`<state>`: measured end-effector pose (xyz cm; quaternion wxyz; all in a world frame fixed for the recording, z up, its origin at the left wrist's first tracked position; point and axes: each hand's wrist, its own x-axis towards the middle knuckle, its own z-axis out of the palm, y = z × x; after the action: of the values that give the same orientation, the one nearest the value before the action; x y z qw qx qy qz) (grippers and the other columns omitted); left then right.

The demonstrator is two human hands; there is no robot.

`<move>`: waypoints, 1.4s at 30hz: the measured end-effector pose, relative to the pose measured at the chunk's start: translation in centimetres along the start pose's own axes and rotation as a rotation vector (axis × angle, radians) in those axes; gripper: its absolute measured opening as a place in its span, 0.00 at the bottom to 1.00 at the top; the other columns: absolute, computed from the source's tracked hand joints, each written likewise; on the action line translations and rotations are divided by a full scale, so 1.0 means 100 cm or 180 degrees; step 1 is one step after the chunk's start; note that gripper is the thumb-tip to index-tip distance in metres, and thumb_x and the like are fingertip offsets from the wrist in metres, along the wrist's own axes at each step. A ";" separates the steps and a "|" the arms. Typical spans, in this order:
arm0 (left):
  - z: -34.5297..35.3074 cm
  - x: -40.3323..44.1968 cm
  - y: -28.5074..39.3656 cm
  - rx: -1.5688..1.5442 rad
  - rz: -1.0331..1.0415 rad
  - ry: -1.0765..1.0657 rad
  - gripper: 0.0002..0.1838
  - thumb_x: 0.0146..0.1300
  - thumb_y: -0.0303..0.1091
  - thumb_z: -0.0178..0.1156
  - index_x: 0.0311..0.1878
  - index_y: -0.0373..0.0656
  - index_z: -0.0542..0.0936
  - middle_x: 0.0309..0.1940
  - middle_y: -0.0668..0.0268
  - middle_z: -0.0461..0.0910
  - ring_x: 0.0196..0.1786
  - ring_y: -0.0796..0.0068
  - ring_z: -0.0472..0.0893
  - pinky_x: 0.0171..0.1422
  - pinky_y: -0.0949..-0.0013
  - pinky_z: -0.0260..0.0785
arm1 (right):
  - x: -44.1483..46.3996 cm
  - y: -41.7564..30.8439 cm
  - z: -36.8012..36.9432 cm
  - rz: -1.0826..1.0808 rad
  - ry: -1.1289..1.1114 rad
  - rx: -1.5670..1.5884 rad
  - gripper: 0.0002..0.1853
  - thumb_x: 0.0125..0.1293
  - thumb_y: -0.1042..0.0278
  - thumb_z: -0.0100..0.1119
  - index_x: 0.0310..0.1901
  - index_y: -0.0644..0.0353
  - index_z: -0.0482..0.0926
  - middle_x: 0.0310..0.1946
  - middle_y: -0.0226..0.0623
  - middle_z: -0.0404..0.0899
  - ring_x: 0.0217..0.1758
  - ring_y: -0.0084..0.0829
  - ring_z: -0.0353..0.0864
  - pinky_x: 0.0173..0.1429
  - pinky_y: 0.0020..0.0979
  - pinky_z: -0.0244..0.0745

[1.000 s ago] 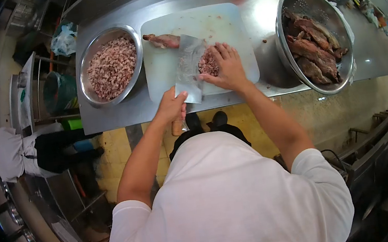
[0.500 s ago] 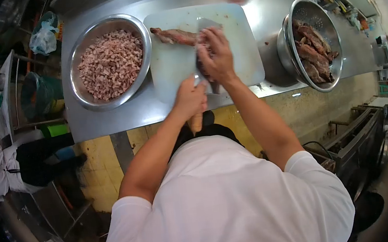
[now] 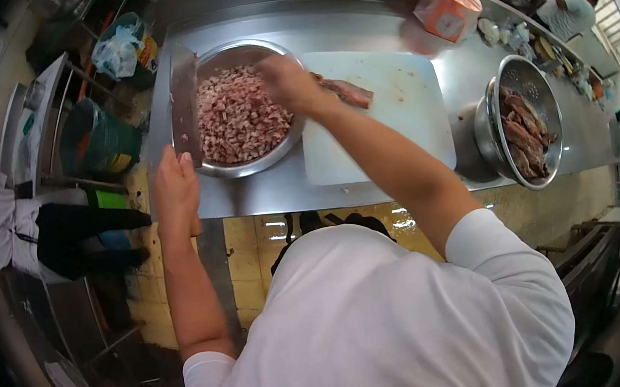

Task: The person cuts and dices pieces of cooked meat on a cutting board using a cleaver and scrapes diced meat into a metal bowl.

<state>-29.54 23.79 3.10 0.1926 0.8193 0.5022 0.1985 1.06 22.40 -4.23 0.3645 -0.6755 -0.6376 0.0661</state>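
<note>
My left hand (image 3: 176, 190) is wrapped round the handle of a cleaver. Its wide blade (image 3: 183, 101) stands against the left side of a steel bowl (image 3: 250, 170). Chopped meat (image 3: 245, 124) in small pieces fills the bowl. Over the bowl's right side is my right hand (image 3: 288, 85), smeared by motion, so its fingers cannot be made out. To the right of the bowl lies a white cutting board (image 3: 395, 134), with a strip of meat (image 3: 348, 93) on its upper left part, partly behind my right wrist.
A steel colander (image 3: 536, 76) with large pieces of meat (image 3: 523, 131) rests tilted at the counter's right. An orange scale (image 3: 450, 13) stands at the back. Green bins (image 3: 97, 137) are at the left. One person (image 3: 16, 227) is at the left, another (image 3: 569, 15) at the upper right.
Both hands have moved left from the cutting board to the bowl, the cleaver with them. The chopped meat under my right hand has left the board. The view has shifted.
</note>
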 end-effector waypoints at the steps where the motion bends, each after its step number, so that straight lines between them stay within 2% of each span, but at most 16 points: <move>1: 0.011 0.000 -0.016 -0.0228 -0.0117 -0.0035 0.11 0.76 0.35 0.56 0.44 0.34 0.74 0.33 0.42 0.81 0.43 0.31 0.80 0.46 0.43 0.73 | 0.000 0.017 -0.010 0.0346 0.0208 -0.0233 0.17 0.65 0.65 0.65 0.53 0.63 0.85 0.49 0.55 0.85 0.58 0.56 0.82 0.64 0.50 0.77; 3: 0.014 0.002 -0.021 -0.0490 -0.0249 -0.0058 0.11 0.76 0.35 0.56 0.44 0.34 0.74 0.30 0.45 0.81 0.38 0.36 0.83 0.42 0.46 0.75 | -0.014 0.056 -0.018 0.0827 0.0543 -0.0716 0.16 0.63 0.64 0.65 0.50 0.63 0.86 0.48 0.56 0.86 0.56 0.57 0.83 0.62 0.49 0.78; 5: 0.010 0.002 0.003 -0.1206 -0.0784 -0.0420 0.11 0.76 0.35 0.56 0.43 0.36 0.74 0.23 0.56 0.79 0.24 0.58 0.82 0.30 0.57 0.74 | -0.028 0.076 -0.025 0.0978 0.0653 -0.0983 0.16 0.63 0.62 0.66 0.48 0.63 0.86 0.47 0.56 0.86 0.55 0.56 0.84 0.61 0.49 0.79; 6: 0.014 0.004 0.005 -0.1217 -0.0777 -0.0442 0.11 0.76 0.35 0.56 0.43 0.36 0.74 0.23 0.56 0.79 0.24 0.58 0.82 0.30 0.57 0.74 | -0.034 0.075 -0.030 0.1160 0.0064 -0.0936 0.14 0.65 0.64 0.63 0.47 0.63 0.87 0.46 0.56 0.87 0.53 0.57 0.85 0.60 0.50 0.79; 8: 0.024 0.009 0.011 -0.1815 -0.0835 -0.0493 0.09 0.77 0.34 0.56 0.45 0.37 0.77 0.20 0.67 0.75 0.19 0.79 0.75 0.22 0.69 0.68 | -0.040 0.074 -0.040 0.1345 -0.0507 -0.0895 0.13 0.67 0.65 0.61 0.46 0.64 0.87 0.45 0.56 0.87 0.52 0.57 0.86 0.59 0.50 0.80; 11: 0.029 0.013 0.027 -0.2227 -0.0853 -0.0652 0.09 0.78 0.34 0.55 0.50 0.38 0.79 0.20 0.70 0.74 0.18 0.81 0.74 0.22 0.71 0.67 | -0.047 0.054 -0.070 0.1468 -0.0593 -0.0885 0.14 0.67 0.65 0.61 0.46 0.67 0.86 0.45 0.54 0.89 0.48 0.52 0.89 0.54 0.48 0.82; 13: 0.038 0.018 0.030 -0.2326 -0.0699 -0.0740 0.09 0.78 0.34 0.55 0.52 0.39 0.79 0.20 0.71 0.73 0.18 0.82 0.73 0.22 0.72 0.67 | -0.052 0.038 -0.099 0.2347 -0.0062 0.0724 0.13 0.68 0.67 0.60 0.45 0.69 0.85 0.39 0.51 0.89 0.44 0.43 0.89 0.51 0.42 0.82; 17: 0.048 0.016 0.051 -0.2611 -0.0523 -0.1048 0.11 0.79 0.34 0.55 0.57 0.40 0.80 0.22 0.74 0.72 0.18 0.84 0.71 0.22 0.74 0.67 | -0.081 0.089 -0.129 0.1853 0.0181 0.1309 0.13 0.70 0.72 0.65 0.52 0.70 0.81 0.43 0.39 0.85 0.44 0.30 0.84 0.53 0.33 0.81; 21: 0.064 0.011 0.068 -0.2750 -0.0302 -0.1374 0.12 0.79 0.34 0.56 0.59 0.41 0.80 0.22 0.74 0.72 0.18 0.85 0.70 0.22 0.74 0.67 | -0.120 0.083 -0.149 0.2079 0.0862 0.3198 0.14 0.72 0.76 0.64 0.56 0.65 0.74 0.49 0.40 0.81 0.48 0.32 0.87 0.56 0.35 0.87; 24: 0.071 0.004 0.084 -0.2788 -0.0094 -0.1623 0.13 0.79 0.34 0.55 0.60 0.41 0.80 0.22 0.74 0.72 0.18 0.86 0.70 0.22 0.74 0.67 | -0.165 0.098 -0.138 0.2368 0.1167 0.3423 0.13 0.72 0.76 0.65 0.54 0.65 0.74 0.49 0.44 0.81 0.46 0.32 0.87 0.51 0.32 0.88; 30: 0.096 -0.012 0.111 -0.2526 -0.0188 -0.2127 0.13 0.79 0.35 0.55 0.59 0.43 0.81 0.20 0.74 0.72 0.17 0.84 0.70 0.21 0.73 0.66 | -0.235 0.142 -0.148 0.3381 0.0808 0.2606 0.13 0.64 0.72 0.68 0.47 0.68 0.78 0.35 0.49 0.84 0.41 0.40 0.89 0.41 0.30 0.82; 32: 0.116 -0.016 0.113 -0.2095 -0.0066 -0.2112 0.09 0.77 0.34 0.56 0.48 0.38 0.79 0.20 0.70 0.74 0.18 0.81 0.74 0.21 0.71 0.67 | -0.232 0.110 -0.171 0.3441 -0.0631 -0.0426 0.18 0.63 0.63 0.72 0.47 0.68 0.81 0.37 0.52 0.85 0.41 0.49 0.88 0.48 0.39 0.83; 34: 0.121 -0.022 0.125 -0.1909 -0.0071 -0.2124 0.09 0.76 0.34 0.56 0.42 0.37 0.76 0.20 0.67 0.75 0.18 0.78 0.76 0.21 0.68 0.68 | -0.237 0.112 -0.171 0.3071 -0.0261 -0.0847 0.24 0.58 0.59 0.74 0.49 0.68 0.80 0.39 0.52 0.84 0.42 0.46 0.87 0.48 0.40 0.80; 36: 0.126 -0.029 0.137 -0.1979 -0.0195 -0.2161 0.10 0.76 0.34 0.55 0.41 0.36 0.75 0.19 0.65 0.76 0.17 0.76 0.76 0.21 0.67 0.68 | -0.231 0.110 -0.164 0.1435 0.0417 -0.0783 0.24 0.57 0.58 0.75 0.51 0.65 0.82 0.52 0.54 0.84 0.55 0.54 0.84 0.61 0.46 0.79; 39: 0.135 -0.033 0.151 -0.1713 -0.0109 -0.1982 0.10 0.76 0.34 0.55 0.41 0.36 0.74 0.20 0.65 0.76 0.18 0.75 0.77 0.22 0.65 0.69 | -0.214 0.110 -0.139 0.0721 -0.0215 -0.0772 0.26 0.57 0.60 0.73 0.55 0.63 0.82 0.56 0.52 0.82 0.58 0.53 0.83 0.62 0.47 0.79; 42: 0.133 -0.037 0.160 -0.1727 -0.0162 -0.1862 0.10 0.76 0.34 0.55 0.41 0.36 0.75 0.20 0.65 0.76 0.18 0.75 0.77 0.22 0.65 0.69 | -0.204 0.115 -0.126 0.1293 -0.0584 -0.0810 0.29 0.57 0.62 0.72 0.61 0.62 0.80 0.56 0.49 0.82 0.58 0.53 0.83 0.63 0.47 0.79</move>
<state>-12.23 12.14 -0.37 0.5418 0.7479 0.3756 0.0774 13.81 -0.42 -9.37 0.1963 -0.8213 -0.5224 0.1182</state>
